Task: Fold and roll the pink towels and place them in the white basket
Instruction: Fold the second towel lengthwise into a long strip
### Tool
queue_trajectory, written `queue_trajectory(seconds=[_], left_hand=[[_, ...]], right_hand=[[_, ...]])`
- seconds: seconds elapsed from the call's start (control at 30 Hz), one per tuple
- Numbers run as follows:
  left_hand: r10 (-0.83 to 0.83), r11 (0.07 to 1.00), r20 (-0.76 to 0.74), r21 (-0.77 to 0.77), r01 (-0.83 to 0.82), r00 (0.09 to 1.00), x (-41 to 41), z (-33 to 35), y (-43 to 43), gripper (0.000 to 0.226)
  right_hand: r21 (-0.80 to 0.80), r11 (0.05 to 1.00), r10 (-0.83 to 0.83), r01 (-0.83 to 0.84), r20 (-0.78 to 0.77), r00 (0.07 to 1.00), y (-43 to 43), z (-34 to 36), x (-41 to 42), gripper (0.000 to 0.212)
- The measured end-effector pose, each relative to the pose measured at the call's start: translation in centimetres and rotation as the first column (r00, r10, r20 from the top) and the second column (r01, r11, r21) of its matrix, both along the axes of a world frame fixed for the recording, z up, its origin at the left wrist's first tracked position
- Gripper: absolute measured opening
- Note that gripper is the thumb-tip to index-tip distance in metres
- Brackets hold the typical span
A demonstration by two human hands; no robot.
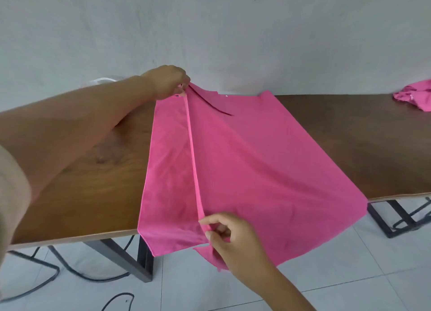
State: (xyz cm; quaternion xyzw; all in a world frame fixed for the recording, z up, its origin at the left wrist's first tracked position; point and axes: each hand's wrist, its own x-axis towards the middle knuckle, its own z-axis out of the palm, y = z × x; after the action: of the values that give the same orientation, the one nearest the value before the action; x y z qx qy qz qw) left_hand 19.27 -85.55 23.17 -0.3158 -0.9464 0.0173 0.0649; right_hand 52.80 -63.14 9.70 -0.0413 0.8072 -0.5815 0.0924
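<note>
Just left of the left grip (166,82), a white rim (102,80) is almost wholly hidden by the forearm (93,114), so the object cannot be identified. Well right of the right grip (231,238), a crumpled towel (415,97) is cut off by the frame edge. The worktop (81,170) between the grips is covered by the spread towel (245,159).

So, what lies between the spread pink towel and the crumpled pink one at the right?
Nothing: in the head view, only bare table runs from the spread towel to the crumpled towel.
</note>
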Motion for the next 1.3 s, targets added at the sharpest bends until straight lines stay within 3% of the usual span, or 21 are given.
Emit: queue_trajectory(seconds=[0.33, 0.53, 0.87, 1.17, 1.3], left_hand=[[0.153, 0.988, 0.013, -0.032, -0.153, 0.988, 0.6, -2.9, -7.1, 0.029], [0.243, 0.963, 0.101, -0.143, -0.228, 0.965, -1.5, -8.7, -10.1, 0.016], [0.26, 0.959, 0.252, -0.179, -0.219, 0.932, 4.0, -11.3, -9.7, 0.04], [0.207, 0.978, 0.28, -0.07, -0.195, 0.938, 3.6, -13.2, -9.8, 0.035], [0.172, 0.973, 0.235, 0.113, -0.203, 0.957, 3.3, -13.8, -8.5, 0.021]], right_hand=[[0.147, 0.969, 0.199, -0.198, 0.005, 0.98, -7.2, -1.3, -1.6, 0.029], [0.173, 0.918, 0.336, -0.358, 0.143, 0.931, -9.4, -3.5, -1.2, 0.047], [0.271, 0.88, 0.375, -0.39, 0.107, 0.921, -8.2, -4.0, -3.1, 0.039], [0.352, 0.868, 0.348, -0.35, 0.069, 0.935, -5.3, -2.0, -6.4, 0.036], [0.45, 0.828, 0.363, -0.334, 0.024, 0.932, -2.6, -1.3, -8.8, 0.035]])
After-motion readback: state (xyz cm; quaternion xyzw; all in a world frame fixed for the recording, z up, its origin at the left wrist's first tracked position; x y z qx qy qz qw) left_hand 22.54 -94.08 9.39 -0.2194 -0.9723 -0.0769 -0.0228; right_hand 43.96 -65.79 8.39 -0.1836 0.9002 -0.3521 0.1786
